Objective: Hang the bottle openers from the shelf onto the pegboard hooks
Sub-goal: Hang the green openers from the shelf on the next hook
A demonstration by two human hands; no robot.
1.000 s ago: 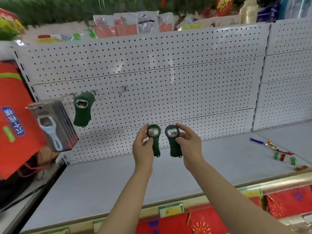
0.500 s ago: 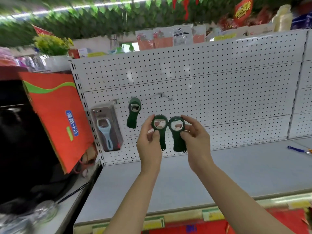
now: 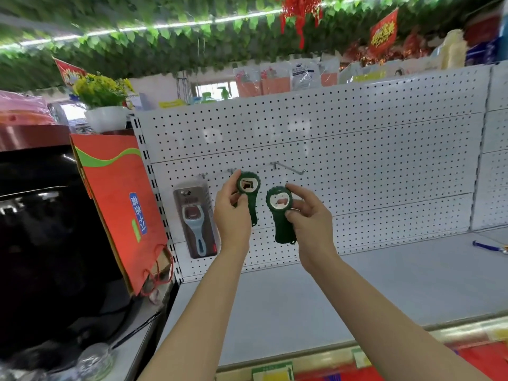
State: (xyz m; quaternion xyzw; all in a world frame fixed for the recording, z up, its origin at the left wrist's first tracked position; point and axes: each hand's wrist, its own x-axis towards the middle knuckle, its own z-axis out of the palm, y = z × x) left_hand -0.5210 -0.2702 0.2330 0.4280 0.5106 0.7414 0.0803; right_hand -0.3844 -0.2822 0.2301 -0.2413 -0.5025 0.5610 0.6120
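You are mid-hanging: your left hand [image 3: 232,213] pinches one green opener [image 3: 248,192] with its ring at the left hook [image 3: 220,174] on the pegboard [image 3: 357,160]; your right hand [image 3: 308,218] clamps the second opener [image 3: 281,213], next for the free hook [image 3: 291,169]

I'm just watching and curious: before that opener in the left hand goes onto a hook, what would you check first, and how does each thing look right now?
1. Left hand grips its green opener firmly: ok.
2. Right hand holds the second opener clear of the first: ok, they are apart.
3. Opener's ring hole faces the pegboard: ok.
4. Hole lined up with the left hook: cannot tell, the opener covers the tip.
5. Right-hand hook bare for the second opener: ok.
6. Packaged opener out of the way: ok, it hangs left of the hands.
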